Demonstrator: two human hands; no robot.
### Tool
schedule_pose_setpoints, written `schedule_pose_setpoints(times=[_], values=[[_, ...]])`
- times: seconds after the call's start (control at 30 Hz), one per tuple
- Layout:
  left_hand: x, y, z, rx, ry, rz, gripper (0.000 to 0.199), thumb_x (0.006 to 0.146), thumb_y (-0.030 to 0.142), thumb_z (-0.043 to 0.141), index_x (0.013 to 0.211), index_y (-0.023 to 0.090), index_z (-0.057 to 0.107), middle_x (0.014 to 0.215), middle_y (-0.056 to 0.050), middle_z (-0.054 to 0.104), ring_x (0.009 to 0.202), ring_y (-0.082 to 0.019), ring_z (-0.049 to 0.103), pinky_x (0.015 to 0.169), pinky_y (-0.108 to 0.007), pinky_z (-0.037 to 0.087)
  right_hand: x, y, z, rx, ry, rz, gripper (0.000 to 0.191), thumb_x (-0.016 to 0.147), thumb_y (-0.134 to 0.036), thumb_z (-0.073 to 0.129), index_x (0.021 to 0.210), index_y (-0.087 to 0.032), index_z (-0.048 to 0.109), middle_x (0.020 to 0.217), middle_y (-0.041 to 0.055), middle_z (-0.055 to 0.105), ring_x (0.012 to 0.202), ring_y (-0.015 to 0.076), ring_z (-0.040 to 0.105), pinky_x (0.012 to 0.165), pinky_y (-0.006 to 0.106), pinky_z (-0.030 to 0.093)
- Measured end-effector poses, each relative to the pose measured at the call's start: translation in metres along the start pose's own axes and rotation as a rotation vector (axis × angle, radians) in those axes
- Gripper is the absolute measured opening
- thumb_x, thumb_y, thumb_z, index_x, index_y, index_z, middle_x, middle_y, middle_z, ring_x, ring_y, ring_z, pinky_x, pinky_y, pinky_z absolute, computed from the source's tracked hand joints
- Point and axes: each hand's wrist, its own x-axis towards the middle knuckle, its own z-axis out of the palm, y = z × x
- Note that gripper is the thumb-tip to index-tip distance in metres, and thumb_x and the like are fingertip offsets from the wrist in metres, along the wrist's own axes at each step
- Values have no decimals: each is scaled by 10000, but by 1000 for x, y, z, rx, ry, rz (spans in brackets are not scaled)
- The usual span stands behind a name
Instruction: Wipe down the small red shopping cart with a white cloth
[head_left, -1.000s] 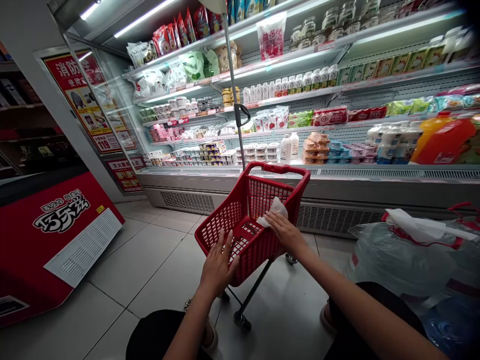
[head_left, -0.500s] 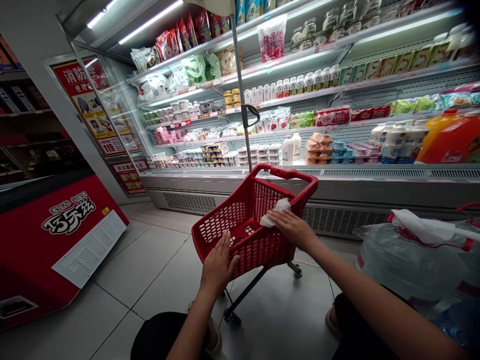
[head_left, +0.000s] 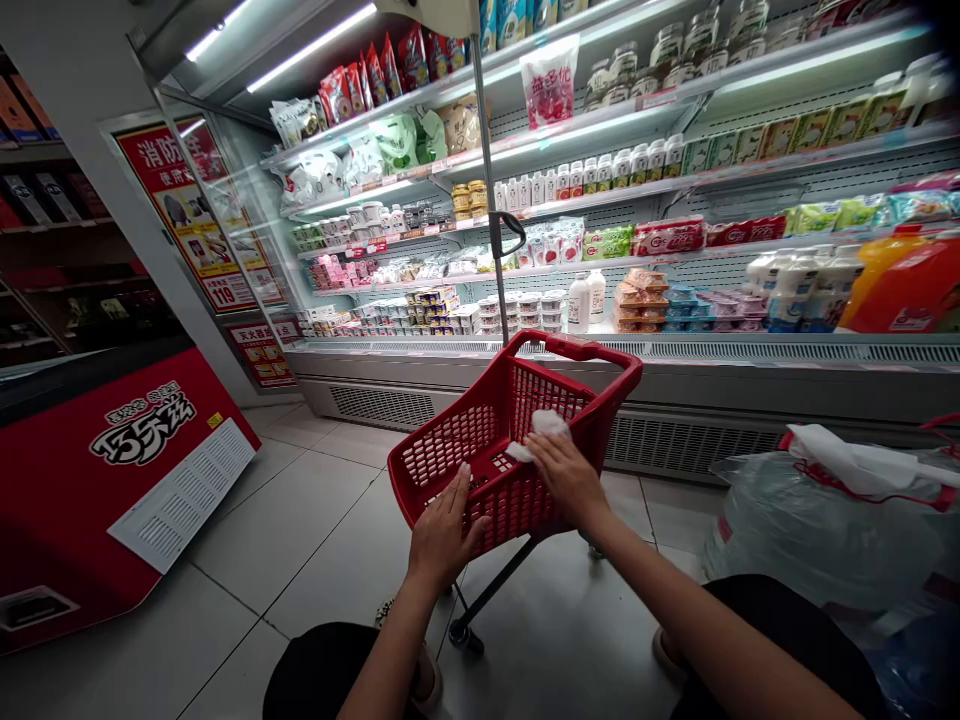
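In front of me stands a red plastic shopping cart [head_left: 450, 437] with lattice sides and dark metal legs on casters. My right hand [head_left: 562, 475] presses a crumpled white tissue [head_left: 549, 424] against the cart's near rim, with its fingers over the edge. My left hand [head_left: 442, 530] rests on the same rim further left, fingers stretched out and thumb apart, holding nothing. The inside of the basket shows only in part, and the right palm is hidden.
A lit refrigerated shelf [head_left: 675, 345] with dairy goods runs behind the cart. At left is a red freezer chest [head_left: 60, 520]. Wrapped water bottles [head_left: 810, 540] stand at right. A grey pole [head_left: 487, 150] rises behind the cart. My knees flank the tiled floor [head_left: 300, 540].
My right hand has slid left along the rim with the tissue, toward my left hand. The left hand stays on the rim, and the view has shifted slightly.
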Motion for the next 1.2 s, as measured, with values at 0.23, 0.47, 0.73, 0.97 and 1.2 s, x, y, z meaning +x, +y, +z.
schedule_pose_setpoints(times=[0.23,0.47,0.73,0.97,1.2], values=[[-3,-7,-1,43,25,-39,774,1072,517,428,1686,241,46,1644,-99,428,1463,-236,494,1013,-357,571,-4,-32,4,61,-81,-257,537,1079,-207,403,1613,-256,383,1587,22,504,1471,193,465,1267,442,335],[-3,-8,-1,52,18,-48,802,1071,524,418,1681,260,-32,1663,-79,395,1478,-232,473,970,-344,593,9,76,-41,-67,-44,-130,502,1097,-231,370,1593,-288,418,1573,2,519,1463,182,475,1315,467,201],[0,17,5,56,20,-72,862,1058,548,441,1674,256,-87,1689,-89,335,1497,-242,445,975,-354,592,4,53,-17,-81,50,78,469,1114,-297,315,1505,-202,554,1511,49,592,1467,232,472,1260,497,336],[2,25,8,71,74,-76,933,1036,563,481,1670,225,-115,1686,-138,327,1484,-276,465,995,-383,583,-13,-53,-1,109,-53,-27,473,1102,-230,339,1548,-218,496,1552,33,547,1480,220,455,1243,470,378],[-3,21,5,95,55,-61,936,1034,555,481,1669,211,-114,1693,-125,321,1499,-259,440,946,-342,598,-13,-36,-8,136,-144,-256,520,1092,-212,376,1608,-271,385,1594,12,492,1486,178,443,1276,445,317]])
